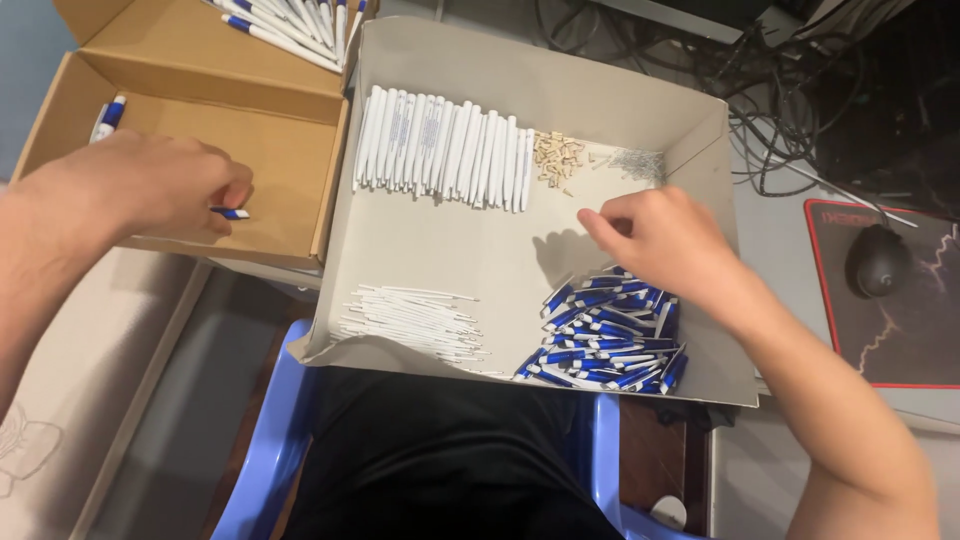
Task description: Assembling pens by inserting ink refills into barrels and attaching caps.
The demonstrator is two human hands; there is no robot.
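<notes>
The left hand (150, 185) is closed around a blue-and-white pen (230, 212), only its tip poking out past the knuckles, and it hangs over the open brown carton (290, 160). The carton's far wall and right wall stand close by it, yet the floor beneath is mostly bare, so there is room to move there. Another pen (108, 117) leans at the carton's left edge, and more finished pens (290, 25) lie in the next box behind.

The right hand (665, 240) is curled with fingers drawn narrow, reaching down into the shallow grey tray (520, 80); whether it pinches anything is hard to tell, since the fingertips are turned away. It sits just above the heap of blue pen parts (610, 340) and near the small metal springs (635, 165) by the tray's right wall. The tray's middle is open. White barrels (445, 150) line the back, tan bits (557, 158) beside them, thin white refills (415, 322) at front left.

The tray rests on a blue plastic chair (270, 440); a mouse (878, 260) sits on a mat (900, 340) to the right.
</notes>
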